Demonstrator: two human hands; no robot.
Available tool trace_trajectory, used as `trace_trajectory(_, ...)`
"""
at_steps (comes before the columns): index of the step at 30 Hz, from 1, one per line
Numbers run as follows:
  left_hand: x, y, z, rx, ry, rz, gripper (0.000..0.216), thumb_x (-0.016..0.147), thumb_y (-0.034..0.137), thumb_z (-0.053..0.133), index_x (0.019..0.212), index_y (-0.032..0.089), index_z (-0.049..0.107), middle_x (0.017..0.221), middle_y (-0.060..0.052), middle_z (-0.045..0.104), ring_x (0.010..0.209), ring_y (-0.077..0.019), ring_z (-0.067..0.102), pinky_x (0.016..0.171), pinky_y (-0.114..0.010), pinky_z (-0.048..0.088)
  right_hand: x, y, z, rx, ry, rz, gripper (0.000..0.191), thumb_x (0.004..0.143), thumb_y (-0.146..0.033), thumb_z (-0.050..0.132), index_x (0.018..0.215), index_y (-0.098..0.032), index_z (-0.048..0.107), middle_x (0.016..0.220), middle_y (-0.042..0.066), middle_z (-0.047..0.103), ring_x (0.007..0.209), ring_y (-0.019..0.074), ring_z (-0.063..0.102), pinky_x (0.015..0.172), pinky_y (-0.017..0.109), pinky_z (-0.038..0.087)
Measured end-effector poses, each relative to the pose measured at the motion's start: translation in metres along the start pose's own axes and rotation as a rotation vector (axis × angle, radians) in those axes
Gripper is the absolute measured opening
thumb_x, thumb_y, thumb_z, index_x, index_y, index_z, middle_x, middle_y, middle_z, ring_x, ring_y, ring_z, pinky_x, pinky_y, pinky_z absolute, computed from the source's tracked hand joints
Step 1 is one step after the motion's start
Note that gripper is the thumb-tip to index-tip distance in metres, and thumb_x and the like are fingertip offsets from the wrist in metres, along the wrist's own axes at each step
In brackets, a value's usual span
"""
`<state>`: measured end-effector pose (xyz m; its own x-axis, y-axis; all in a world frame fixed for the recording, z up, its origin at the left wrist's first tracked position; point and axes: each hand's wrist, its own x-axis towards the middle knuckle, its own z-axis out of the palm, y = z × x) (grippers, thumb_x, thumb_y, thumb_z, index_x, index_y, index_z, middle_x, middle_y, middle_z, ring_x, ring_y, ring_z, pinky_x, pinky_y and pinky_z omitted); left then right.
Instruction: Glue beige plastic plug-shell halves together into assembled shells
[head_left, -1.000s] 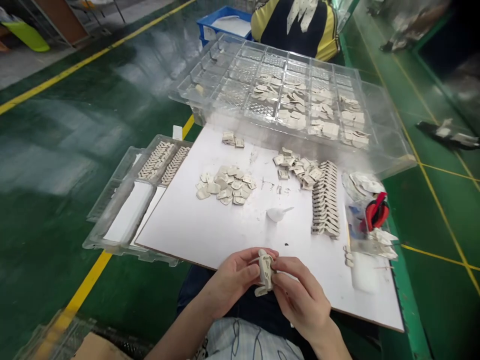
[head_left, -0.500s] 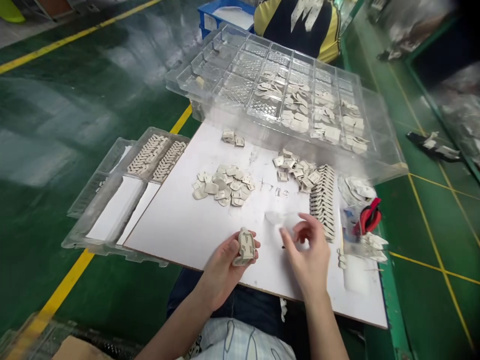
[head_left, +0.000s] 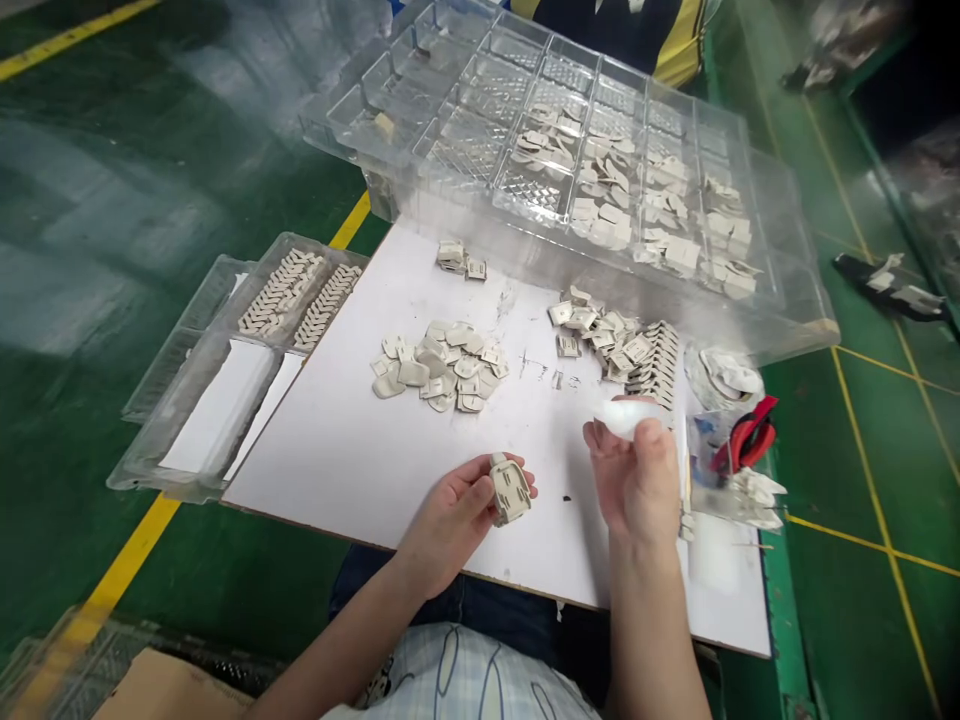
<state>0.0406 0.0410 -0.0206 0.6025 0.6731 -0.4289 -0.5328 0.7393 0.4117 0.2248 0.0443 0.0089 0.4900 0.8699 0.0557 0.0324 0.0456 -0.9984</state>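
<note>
- While my left fingers (head_left: 480, 494) pinch the beige casing (head_left: 511, 491), its slotted face turned up, my right fingers (head_left: 651, 440) close around a small white bottle (head_left: 626, 415).
- From my right fingers, the casing lies leftward and nearer my body; its long axis runs mostly away from me, whereas the bottle lies crosswise.
- White tabletop (head_left: 555, 430) stretches between both sets of fingers, its near edge just on my side of the left ones.
- Beyond my left fingers sits a loose pile of parts (head_left: 442, 365).
</note>
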Motion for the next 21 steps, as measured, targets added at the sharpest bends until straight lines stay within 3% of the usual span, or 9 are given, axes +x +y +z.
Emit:
trace_trajectory(3, 0.001, 0.000, 0.000, 0.006, 0.020, -0.022, 0.048, 0.069, 0.050, 0.089, 0.102, 0.016, 0.080, 0.096, -0.009, 0.076, 0.094, -0.0214, 0.067, 0.092, -0.034, 0.047, 0.004, -0.001, 0.008, 0.081, 0.062, 0.019, 0.047, 0.087, -0.070, 0.054, 0.079, -0.025, 0.047, 0.064, -0.006, 0.030, 0.053, 0.0123, 0.033, 0.051, 0.028, 0.034)
trace_trajectory(7, 0.001, 0.002, 0.000, 0.027, 0.027, -0.041, 0.048, 0.069, 0.053, 0.088, 0.100, 0.017, 0.080, 0.092, -0.008, 0.076, 0.089, -0.0195, 0.067, 0.089, -0.033, 0.048, -0.003, 0.001, 0.014, 0.030, 0.126, -0.143, 0.050, 0.087, -0.058, 0.061, 0.063, -0.024, 0.035, 0.064, -0.005, 0.027, 0.056, 0.0125, 0.031, 0.053, 0.028, 0.028)
trace_trajectory(9, 0.002, 0.002, 0.001, 0.036, 0.034, -0.046, 0.048, 0.070, 0.053, 0.087, 0.100, 0.016, 0.080, 0.092, -0.008, 0.076, 0.089, -0.0204, 0.067, 0.089, -0.035, 0.048, -0.009, 0.002, 0.015, -0.051, 0.130, -0.202, 0.051, 0.090, -0.056, 0.057, 0.059, -0.024, 0.033, 0.062, -0.005, 0.026, 0.057, 0.0138, 0.032, 0.055, 0.030, 0.028)
trace_trajectory(16, 0.002, 0.001, 0.002, 0.044, 0.059, -0.046, 0.048, 0.070, 0.053, 0.087, 0.100, 0.017, 0.079, 0.091, -0.008, 0.076, 0.084, -0.0198, 0.065, 0.086, -0.034, 0.048, -0.018, 0.004, 0.018, -0.215, 0.130, -0.303, 0.052, 0.094, -0.055, 0.052, 0.056, -0.025, 0.032, 0.057, -0.004, 0.026, 0.056, 0.0155, 0.033, 0.056, 0.034, 0.026)
trace_trajectory(21, 0.002, 0.001, 0.002, 0.022, 0.060, -0.062, 0.046, 0.068, 0.052, 0.088, 0.099, 0.018, 0.080, 0.088, -0.005, 0.076, 0.085, -0.0164, 0.065, 0.085, -0.029, 0.047, -0.019, 0.005, 0.018, -0.185, 0.091, -0.332, 0.052, 0.096, -0.051, 0.054, 0.056, -0.024, 0.033, 0.056, -0.004, 0.028, 0.056, 0.0152, 0.034, 0.056, 0.034, 0.026)
